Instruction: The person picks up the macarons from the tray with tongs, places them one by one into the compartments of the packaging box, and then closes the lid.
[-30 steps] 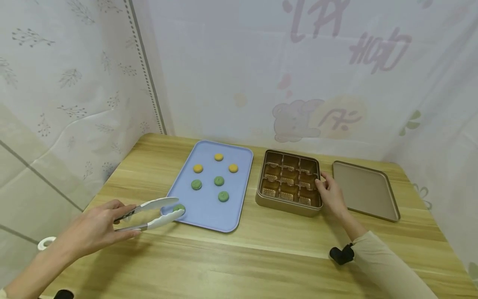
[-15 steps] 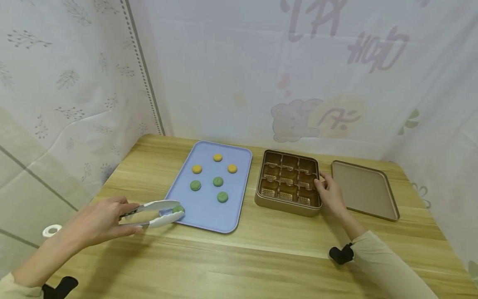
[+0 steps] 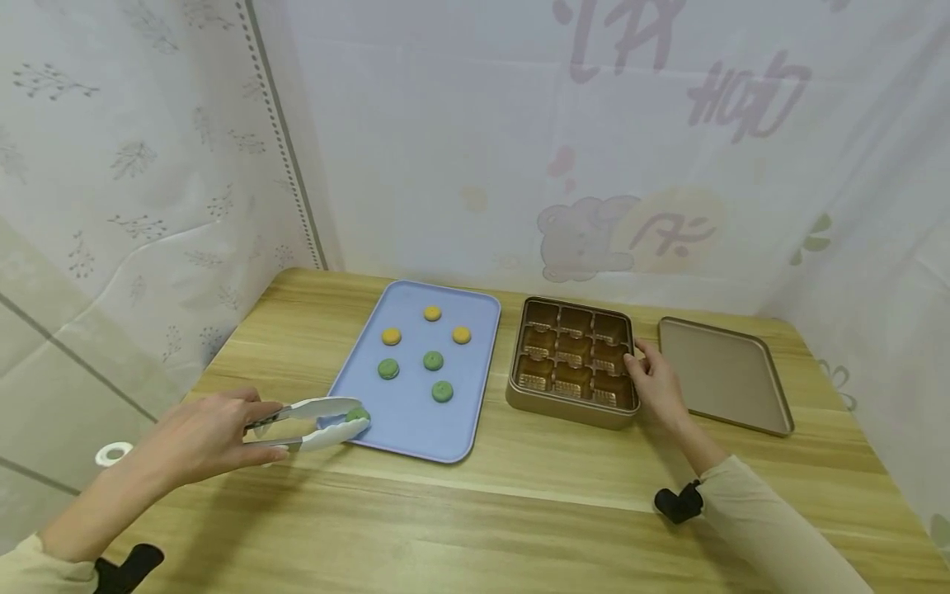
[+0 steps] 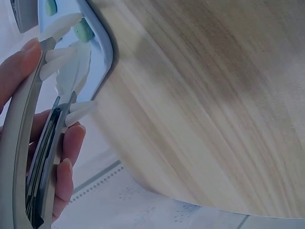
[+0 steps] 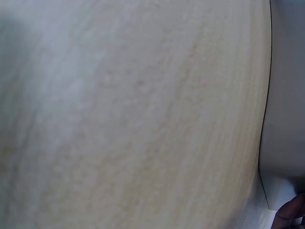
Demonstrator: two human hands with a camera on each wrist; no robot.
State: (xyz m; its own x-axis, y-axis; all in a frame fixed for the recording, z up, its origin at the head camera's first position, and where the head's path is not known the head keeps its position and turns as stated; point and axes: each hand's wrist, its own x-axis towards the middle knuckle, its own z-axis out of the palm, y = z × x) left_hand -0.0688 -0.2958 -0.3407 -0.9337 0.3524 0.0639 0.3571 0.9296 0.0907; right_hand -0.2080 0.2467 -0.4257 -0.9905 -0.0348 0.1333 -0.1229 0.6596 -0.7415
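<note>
One left hand is holding white-tipped metal tongs. They're narrowing on a round green macaron at the blue tray's near-left corner.

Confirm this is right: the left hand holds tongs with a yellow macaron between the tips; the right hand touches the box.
Wrong on colour: the head view shows the macaron between the tongs is green, not yellow. The left hand holds the tongs; the right hand touches the box.

L hand w/ tongs — R hand (holding box)
</note>
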